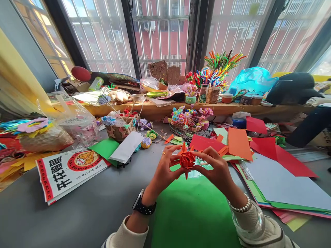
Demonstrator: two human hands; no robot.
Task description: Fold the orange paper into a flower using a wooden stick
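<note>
A red folded-paper flower point(186, 160) with pointed petals is held up between both hands, above the far end of a green mat point(196, 210). My left hand point(165, 168) grips its left side with thumb and fingers. From the right, my right hand point(216, 168) pinches it in the same way. Fingers cover parts of both sides of the flower. Just beyond the hands lie red paper point(204, 142) and small orange and green paper pieces.
Coloured paper sheets point(284, 186) are stacked on the right, with an orange sheet point(239, 143) on top. A printed paper bag point(74, 172) lies left, near a basket point(119, 132) of paper flowers. Pipe cleaners point(212, 77) stand on the crowded windowsill.
</note>
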